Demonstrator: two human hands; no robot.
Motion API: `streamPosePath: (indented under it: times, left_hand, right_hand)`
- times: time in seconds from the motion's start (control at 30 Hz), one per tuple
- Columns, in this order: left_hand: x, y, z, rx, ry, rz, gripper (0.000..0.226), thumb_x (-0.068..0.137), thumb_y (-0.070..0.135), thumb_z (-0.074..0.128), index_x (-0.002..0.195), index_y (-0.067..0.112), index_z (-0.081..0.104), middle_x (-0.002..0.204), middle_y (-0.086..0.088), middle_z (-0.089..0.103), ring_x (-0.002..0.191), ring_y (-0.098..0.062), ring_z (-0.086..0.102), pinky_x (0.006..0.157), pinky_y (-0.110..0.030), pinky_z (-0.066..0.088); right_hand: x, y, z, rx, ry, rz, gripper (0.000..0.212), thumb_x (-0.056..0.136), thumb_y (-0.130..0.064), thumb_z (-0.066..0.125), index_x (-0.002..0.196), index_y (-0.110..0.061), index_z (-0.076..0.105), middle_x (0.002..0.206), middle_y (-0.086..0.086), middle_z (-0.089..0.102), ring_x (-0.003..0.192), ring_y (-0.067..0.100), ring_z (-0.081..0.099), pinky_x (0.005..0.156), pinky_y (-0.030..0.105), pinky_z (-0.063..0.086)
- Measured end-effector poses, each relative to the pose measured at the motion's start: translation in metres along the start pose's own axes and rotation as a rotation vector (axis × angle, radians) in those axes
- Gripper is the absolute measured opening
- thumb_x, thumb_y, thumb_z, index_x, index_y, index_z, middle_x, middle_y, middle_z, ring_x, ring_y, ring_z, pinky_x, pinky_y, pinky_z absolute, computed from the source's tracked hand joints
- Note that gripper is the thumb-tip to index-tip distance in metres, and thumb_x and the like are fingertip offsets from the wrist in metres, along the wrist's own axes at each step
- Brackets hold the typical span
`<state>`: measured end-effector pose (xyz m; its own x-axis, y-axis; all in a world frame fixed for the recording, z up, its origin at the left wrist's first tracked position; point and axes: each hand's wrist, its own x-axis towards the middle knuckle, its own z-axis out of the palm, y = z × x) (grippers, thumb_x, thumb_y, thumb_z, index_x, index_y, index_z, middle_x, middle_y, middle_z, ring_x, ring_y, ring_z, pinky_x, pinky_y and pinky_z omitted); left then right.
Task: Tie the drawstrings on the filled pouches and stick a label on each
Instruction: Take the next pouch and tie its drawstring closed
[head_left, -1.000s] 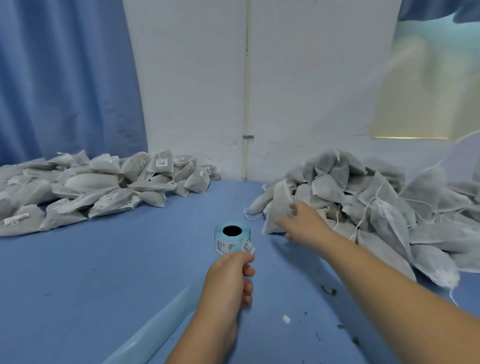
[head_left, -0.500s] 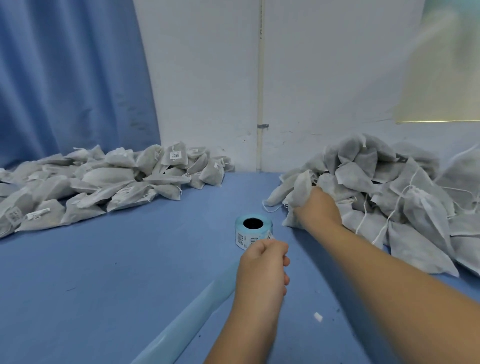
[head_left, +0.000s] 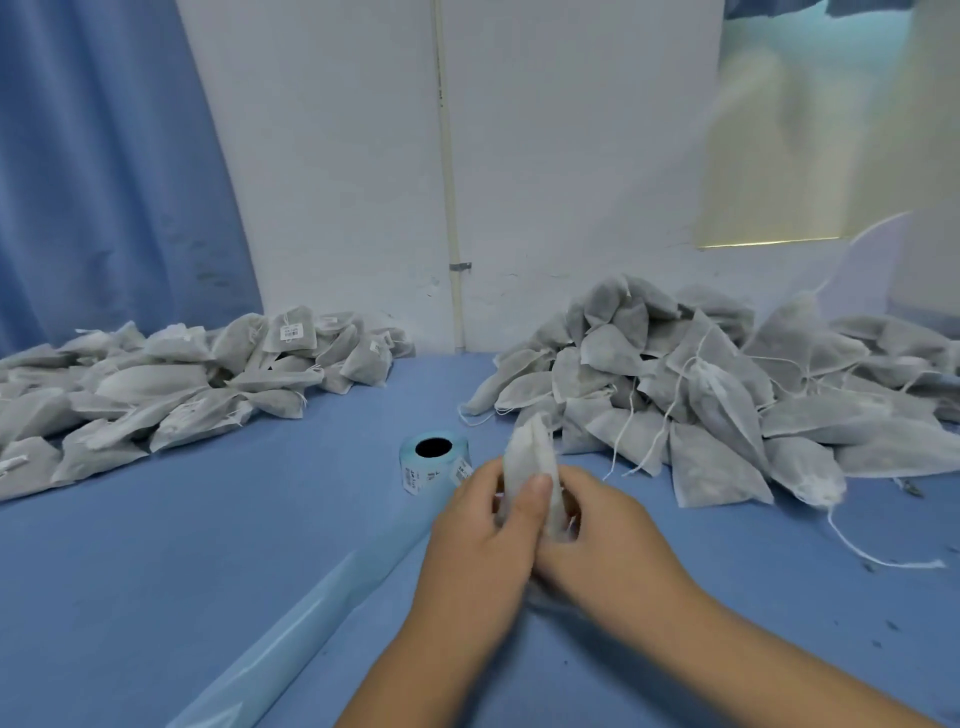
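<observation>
A single grey pouch (head_left: 531, 457) is held upright at the lower centre of the frame, above the blue bench (head_left: 156, 571). It is pinched by the left hand (head_left: 475, 545), the thumb pressed on its near face, and gripped by the right hand (head_left: 610, 540), whose fingers (head_left: 576, 488) are curled round its right edge. Just behind the hands, a roll of labels (head_left: 434, 457) is seen on the bench. Unlabelled pouches (head_left: 701, 395) with loose drawstrings are heaped at centre right, labelled pouches (head_left: 182, 384) at centre left. A pale liner strip (head_left: 291, 634) is laid across the lower left.
</observation>
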<state>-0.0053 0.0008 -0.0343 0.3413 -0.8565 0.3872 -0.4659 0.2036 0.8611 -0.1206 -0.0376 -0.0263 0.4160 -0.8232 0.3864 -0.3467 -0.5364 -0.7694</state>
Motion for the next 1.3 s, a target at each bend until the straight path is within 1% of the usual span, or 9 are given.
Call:
streamPosePath:
  times: [0.1, 0.27, 0.33, 0.47, 0.6, 0.77, 0.9, 1.03, 1.3]
  left_hand:
    - [-0.006, 0.003, 0.003, -0.067, -0.028, -0.078, 0.015, 0.095, 0.029, 0.056, 0.084, 0.027, 0.066, 0.079, 0.017, 0.069, 0.069, 0.005, 0.06, 0.061, -0.009, 0.043]
    - [-0.009, 0.015, -0.004, -0.22, -0.031, -0.238, 0.021, 0.095, 0.02, 0.055, 0.081, 0.026, 0.07, 0.078, 0.003, 0.074, 0.063, -0.007, 0.065, 0.057, -0.021, 0.052]
    - [-0.011, 0.017, -0.005, -0.18, -0.078, -0.236, 0.017, 0.093, 0.023, 0.056, 0.083, 0.027, 0.07, 0.079, 0.001, 0.074, 0.06, -0.007, 0.064, 0.054, -0.02, 0.052]
    - [-0.015, 0.015, -0.005, 0.103, -0.151, -0.026, 0.016, 0.088, 0.045, 0.054, 0.085, 0.036, 0.067, 0.075, 0.016, 0.067, 0.066, 0.001, 0.059, 0.062, -0.014, 0.045]
    - [-0.016, 0.011, -0.003, 0.313, -0.18, 0.19, 0.026, 0.086, 0.056, 0.049, 0.088, 0.034, 0.064, 0.084, 0.021, 0.064, 0.082, 0.004, 0.059, 0.067, -0.012, 0.04]
    - [-0.012, 0.007, -0.012, 0.386, -0.118, 0.213, 0.018, 0.097, 0.031, 0.048, 0.099, 0.044, 0.061, 0.098, 0.033, 0.062, 0.095, 0.01, 0.056, 0.076, -0.007, 0.038]
    - [-0.013, 0.007, -0.013, 0.56, -0.117, 0.201, 0.034, 0.084, 0.002, 0.048, 0.084, 0.035, 0.056, 0.085, 0.016, 0.06, 0.084, -0.001, 0.054, 0.073, -0.018, 0.042]
    - [-0.024, 0.013, -0.003, 0.573, -0.307, 0.145, 0.039, 0.076, -0.008, 0.046, 0.075, 0.03, 0.055, 0.069, 0.017, 0.056, 0.071, 0.006, 0.051, 0.062, -0.016, 0.037]
    - [-0.036, 0.036, 0.014, -0.423, -0.567, -0.266, 0.02, 0.074, 0.011, 0.051, 0.075, 0.014, 0.071, 0.077, -0.011, 0.07, 0.068, -0.02, 0.064, 0.064, -0.021, 0.048]
  right_hand:
    - [-0.021, 0.005, -0.01, 0.089, -0.101, -0.044, 0.025, 0.067, -0.043, 0.059, 0.084, -0.024, 0.062, 0.063, -0.016, 0.057, 0.052, 0.001, 0.044, 0.054, 0.018, 0.038]
    - [-0.026, 0.027, -0.04, 0.226, 0.0, 0.072, 0.012, 0.084, -0.013, 0.069, 0.08, -0.023, 0.073, 0.061, -0.012, 0.057, 0.056, 0.007, 0.047, 0.06, 0.023, 0.041]
    - [-0.022, 0.028, -0.047, 0.29, 0.101, 0.139, 0.01, 0.084, -0.024, 0.068, 0.092, -0.03, 0.069, 0.079, -0.012, 0.063, 0.065, 0.012, 0.055, 0.067, 0.025, 0.047]
    - [-0.02, 0.022, -0.051, 0.346, -0.086, 0.134, 0.065, 0.066, -0.064, 0.06, 0.127, -0.044, 0.046, 0.114, -0.025, 0.058, 0.089, -0.003, 0.062, 0.075, 0.013, 0.047]
    - [-0.025, 0.018, -0.044, 0.317, -0.198, 0.035, 0.015, 0.094, -0.025, 0.059, 0.091, -0.033, 0.071, 0.078, -0.008, 0.07, 0.07, 0.005, 0.065, 0.067, 0.016, 0.048]
    - [-0.023, 0.02, -0.054, 0.314, -0.176, 0.164, 0.032, 0.098, -0.02, 0.05, 0.074, -0.023, 0.072, 0.046, -0.006, 0.051, 0.042, 0.011, 0.044, 0.046, 0.016, 0.037]
    - [-0.024, 0.019, -0.059, 0.33, -0.252, 0.133, 0.032, 0.097, -0.026, 0.052, 0.074, -0.028, 0.074, 0.05, -0.005, 0.033, 0.049, 0.013, 0.026, 0.052, 0.026, 0.025]
    - [-0.027, 0.012, -0.06, 0.343, -0.252, 0.025, 0.031, 0.097, -0.022, 0.052, 0.075, -0.023, 0.073, 0.048, -0.012, 0.044, 0.05, 0.013, 0.028, 0.048, 0.02, 0.026]
    - [-0.019, 0.023, -0.069, 0.269, -0.025, 0.107, 0.026, 0.091, -0.026, 0.055, 0.068, -0.028, 0.069, 0.047, -0.004, 0.029, 0.047, 0.014, 0.026, 0.046, 0.024, 0.025]
